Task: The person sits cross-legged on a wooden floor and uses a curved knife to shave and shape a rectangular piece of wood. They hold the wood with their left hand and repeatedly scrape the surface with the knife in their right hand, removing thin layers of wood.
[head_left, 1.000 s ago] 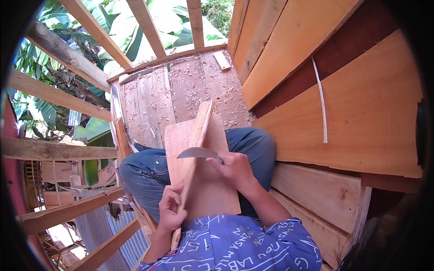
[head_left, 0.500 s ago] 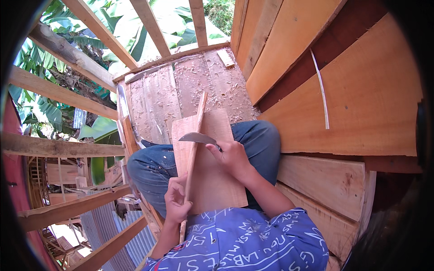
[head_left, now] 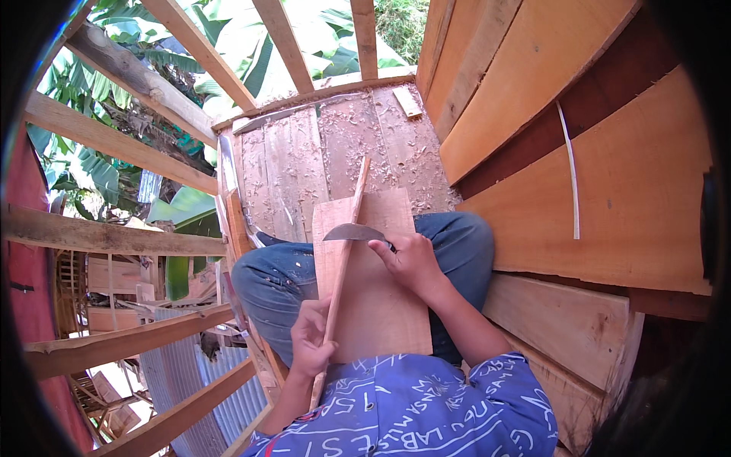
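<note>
My left hand (head_left: 313, 337) is closed round the lower part of a long thin wooden stick (head_left: 349, 263), which slants up and away from my body. In my right hand (head_left: 410, 260) is a knife with a dark curved blade (head_left: 353, 231); its handle is mostly hidden by my fingers. The blade lies across the stick above its middle, pointing left. Beneath both rests a flat wooden board (head_left: 387, 308) on my lap, its near edge against my shirt.
Curled shavings (head_left: 346, 126) litter the plank floor (head_left: 285, 164) ahead, with a small wood block (head_left: 407, 103) at the far edge. A slatted wooden railing (head_left: 114, 233) runs along the left. Plank walls (head_left: 525, 137) rise on the right, with a thin pale strip (head_left: 568, 171) against them.
The whole scene has shifted right and slightly down as the view turned. My hands keep their holds; the knife blade stays across the stick, with its face turned slightly differently.
</note>
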A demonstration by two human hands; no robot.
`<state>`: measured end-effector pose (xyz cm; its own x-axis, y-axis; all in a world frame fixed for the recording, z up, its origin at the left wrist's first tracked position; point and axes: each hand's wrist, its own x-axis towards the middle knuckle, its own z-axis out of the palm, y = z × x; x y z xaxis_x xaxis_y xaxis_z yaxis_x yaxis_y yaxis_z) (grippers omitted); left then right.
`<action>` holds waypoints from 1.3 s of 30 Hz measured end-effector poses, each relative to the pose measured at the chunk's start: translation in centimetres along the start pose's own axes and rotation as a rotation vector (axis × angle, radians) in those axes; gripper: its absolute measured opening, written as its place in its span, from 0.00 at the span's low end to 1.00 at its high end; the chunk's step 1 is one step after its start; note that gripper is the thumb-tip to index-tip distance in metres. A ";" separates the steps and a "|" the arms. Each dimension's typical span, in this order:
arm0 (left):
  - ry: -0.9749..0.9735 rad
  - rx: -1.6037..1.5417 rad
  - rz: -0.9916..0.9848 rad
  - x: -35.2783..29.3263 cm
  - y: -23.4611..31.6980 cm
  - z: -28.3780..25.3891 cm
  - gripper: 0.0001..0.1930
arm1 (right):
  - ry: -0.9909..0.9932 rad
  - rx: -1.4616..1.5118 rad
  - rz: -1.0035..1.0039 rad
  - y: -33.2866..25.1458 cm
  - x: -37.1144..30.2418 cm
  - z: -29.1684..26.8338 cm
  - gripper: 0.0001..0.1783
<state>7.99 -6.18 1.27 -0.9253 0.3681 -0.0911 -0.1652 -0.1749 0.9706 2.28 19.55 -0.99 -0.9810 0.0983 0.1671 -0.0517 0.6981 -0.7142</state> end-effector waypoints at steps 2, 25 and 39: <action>-0.005 0.004 -0.008 0.0 0.0 -0.6 0.15 | 0.030 0.046 -0.036 -1.4 -1.2 1.0 0.29; -0.001 -0.025 -0.039 -0.1 -0.5 -0.4 0.15 | -0.083 0.052 -0.084 -0.9 -2.4 -0.7 0.24; -0.064 -0.126 -0.060 0.0 -0.3 -1.7 0.15 | -0.179 -0.021 -0.120 -2.2 -0.6 -0.4 0.27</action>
<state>7.47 -7.70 0.55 -0.8893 0.4384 -0.1302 -0.2651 -0.2623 0.9279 3.07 18.24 0.69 -0.9857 -0.1128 0.1255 -0.1683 0.7123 -0.6815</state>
